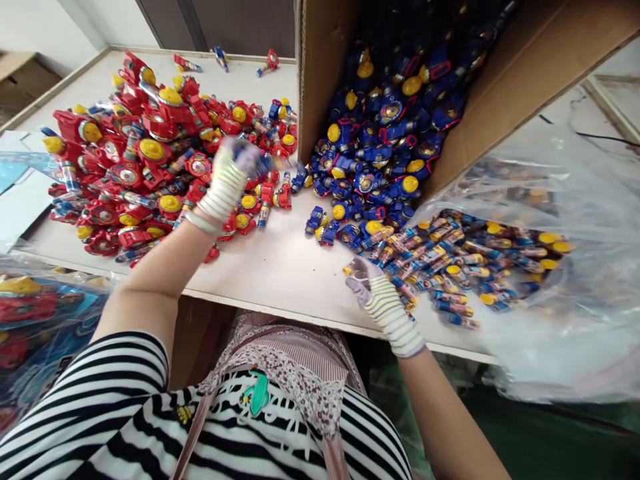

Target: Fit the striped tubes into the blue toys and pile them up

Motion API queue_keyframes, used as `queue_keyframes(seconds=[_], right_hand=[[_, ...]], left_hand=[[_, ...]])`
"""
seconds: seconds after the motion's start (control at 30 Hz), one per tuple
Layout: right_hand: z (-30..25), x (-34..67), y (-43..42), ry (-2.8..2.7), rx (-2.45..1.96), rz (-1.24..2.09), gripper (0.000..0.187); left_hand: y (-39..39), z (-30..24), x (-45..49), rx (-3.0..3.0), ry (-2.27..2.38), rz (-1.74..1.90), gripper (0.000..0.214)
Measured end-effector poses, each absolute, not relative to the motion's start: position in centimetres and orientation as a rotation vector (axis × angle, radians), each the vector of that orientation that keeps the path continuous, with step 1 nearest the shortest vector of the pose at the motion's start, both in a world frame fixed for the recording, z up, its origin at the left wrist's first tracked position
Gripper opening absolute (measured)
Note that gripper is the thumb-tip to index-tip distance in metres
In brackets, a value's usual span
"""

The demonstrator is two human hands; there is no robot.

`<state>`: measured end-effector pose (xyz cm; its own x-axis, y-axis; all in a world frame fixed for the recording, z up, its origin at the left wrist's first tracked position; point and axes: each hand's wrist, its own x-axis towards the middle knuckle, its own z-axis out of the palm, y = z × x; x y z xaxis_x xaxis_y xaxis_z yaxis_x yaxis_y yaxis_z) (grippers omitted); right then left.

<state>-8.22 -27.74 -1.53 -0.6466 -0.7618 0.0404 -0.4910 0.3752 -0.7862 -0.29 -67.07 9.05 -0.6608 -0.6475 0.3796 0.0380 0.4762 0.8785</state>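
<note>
My left hand (231, 179), in a striped knit glove, hovers over the right edge of a big pile of red toys with yellow discs (145, 153). Its fingers are smeared by motion and seem curled round a blue toy. My right hand (381, 300), gloved the same way, pinches a small tube-shaped piece (351, 268) at the near edge of a heap of small blue and yellow tubes (450, 260). A pile of blue toys (370, 173) spills onto the table between my hands.
The blue toys pour from a tipped cardboard box (505, 80). The tubes lie on a clear plastic bag (575, 267) at the right. Printed toy packaging (35, 313) sits at the lower left, below the white table (280, 267). A few loose toys (270, 61) lie at the far edge.
</note>
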Motion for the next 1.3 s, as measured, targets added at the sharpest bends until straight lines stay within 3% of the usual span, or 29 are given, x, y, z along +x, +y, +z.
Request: queue_keyframes(seconds=[0.03, 0.1, 0.2, 0.33, 0.53, 0.77, 0.87, 0.93, 1.03, 1.13, 1.3], right_hand=[[-1.5, -9.1, -27.1, 2.368, -1.105, -1.105, 0.062], [-1.4, -10.3, -26.1, 2.475, -1.133, -0.958, 0.049], [-0.8, -10.8, -26.0, 2.637, -1.163, -0.661, 0.042], [0.4, -10.5, -28.6, 2.583, -1.299, -0.132, 0.044], [1.1, -9.8, -31.8, 2.579, -1.312, 0.305, 0.037], [0.4, -8.4, -30.3, 2.465, -1.398, 0.000, 0.028], [-0.5, -8.1, -29.7, 2.502, -1.319, -0.329, 0.033], [-0.6, -7.9, -29.8, 2.506, -1.219, -0.614, 0.041], [-0.2, -7.3, -31.0, 2.482, -1.125, -0.886, 0.049], [0.7, -6.3, -32.6, 2.471, -1.191, -0.833, 0.051], [1.7, -4.2, -33.9, 2.502, -1.268, -0.483, 0.053]], left_hand=[[-70.3, 10.6, -0.8, 0.658, -1.922, -1.046, 0.023], [-74.8, 13.1, -1.6, 0.854, -1.882, -0.703, 0.046], [-74.9, 13.9, -3.8, 0.859, -2.161, -0.350, 0.067], [-66.9, 10.2, -9.6, 0.687, -2.820, -0.433, 0.051], [-62.6, 4.3, -16.7, 0.898, -2.979, -0.516, 0.057], [-63.1, 3.5, -13.8, 0.750, -2.972, -0.886, 0.085], [-62.4, 4.0, -10.7, 0.716, -2.844, -0.959, 0.076], [-61.4, 3.9, -8.1, 0.621, -2.682, -1.229, 0.070], [-58.7, 3.2, -3.7, 0.302, -2.253, -1.921, 0.074], [-55.5, 2.6, -0.1, 0.228, -2.076, -2.121, 0.065], [-51.8, 2.8, 2.4, 0.434, -2.042, -1.922, 0.044]])
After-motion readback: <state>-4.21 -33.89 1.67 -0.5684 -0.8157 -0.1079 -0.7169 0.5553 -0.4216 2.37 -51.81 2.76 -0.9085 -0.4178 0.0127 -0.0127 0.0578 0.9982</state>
